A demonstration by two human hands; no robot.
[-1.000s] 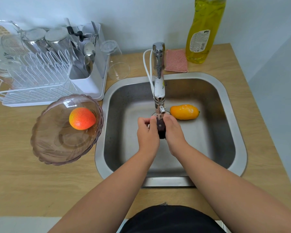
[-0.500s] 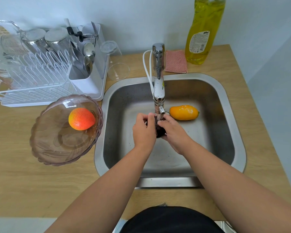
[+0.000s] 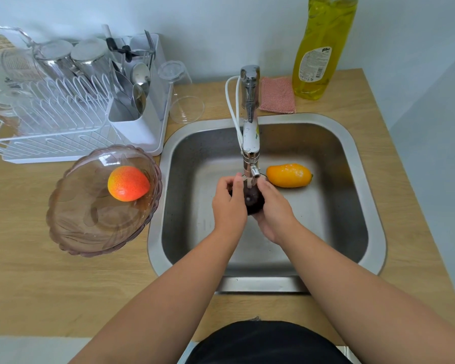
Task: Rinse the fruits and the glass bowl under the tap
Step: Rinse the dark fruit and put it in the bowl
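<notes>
Centrally, both hands meet directly beneath the tap [image 3: 250, 132] outlet, over the middle of the sink [image 3: 363, 195] basin, so that the stream, to judge from the pale splash on the fruit, falls on the fruit and drains away below. The left hand [image 3: 230, 206] and the right hand [image 3: 275, 210] cup a dark fruit [image 3: 253, 199] between them; the fingers [image 3: 227, 183] of the left hand are curled over its far side and those of the right wrap it from the other side, a two-handed hold that would let the fruit be turned and rubbed under the water. A yellow-orange fruit [image 3: 289, 175] lies on the basin floor just to the right of the outlet, apart from the hands, its skin showing wet highlights; whether it is already rinsed or waiting cannot be told. The glass bowl [image 3: 90, 222] stands on the wooden surface [image 3: 37, 285] at the left of the sink, its rim touching or slightly overlapping the sink edge, and holds a red-orange fruit [image 3: 128, 183]; keeping it close probably shortens each transfer. Behind it stands a white dish rack [image 3: 63, 132] holding metal cups and cutlery. A pink scouring cloth [image 3: 277, 95] and a bottle of yellow dish liquid [image 3: 322, 46] sit behind the basin, near the tap. The bottle's label carries a brand word and a barcode, but the lettering is too small to read reliably.
</notes>
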